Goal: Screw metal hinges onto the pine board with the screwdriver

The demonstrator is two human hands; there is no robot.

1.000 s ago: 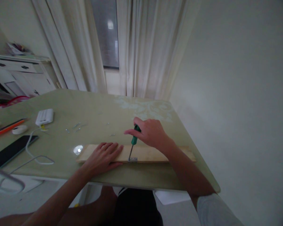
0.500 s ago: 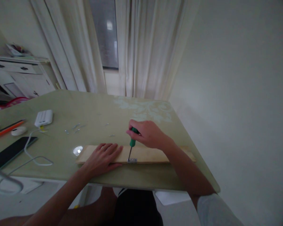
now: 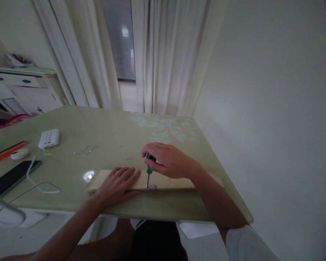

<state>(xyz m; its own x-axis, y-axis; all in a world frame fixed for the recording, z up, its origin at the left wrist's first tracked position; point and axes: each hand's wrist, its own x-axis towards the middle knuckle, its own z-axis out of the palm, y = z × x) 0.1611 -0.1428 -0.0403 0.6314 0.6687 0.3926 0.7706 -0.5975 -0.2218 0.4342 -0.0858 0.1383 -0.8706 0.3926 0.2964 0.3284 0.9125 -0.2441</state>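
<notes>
A long, pale wooden board point(image 3: 176, 181) lies along the near side of the table. My left hand point(image 3: 118, 184) rests on its left part, fingers stretched out over the top and thumb along the near edge. My right hand point(image 3: 170, 161) is closed around the green handle of a screwdriver point(image 3: 149, 168). The screwdriver stands almost upright, its tip at the left end of a small metal bracket point(image 3: 152, 187) on the board's near edge. Whether a screw sits under the tip is too small to tell. Several loose screws point(image 3: 87, 149) lie beyond the board.
A clear, shiny round object point(image 3: 88, 176) sits by the board's left end. Further left are a phone point(image 3: 15, 177), a white cable point(image 3: 34, 185), a white power bank point(image 3: 49, 138), a small white case point(image 3: 19, 154) and an orange pencil-like object point(image 3: 7, 151). A wall point(image 3: 274, 108) rises beyond the table's right edge.
My right hand has shifted slightly left and down, and the screwdriver has gone from leaning right to nearly upright. My left hand stays on the board. The view has tilted a little.
</notes>
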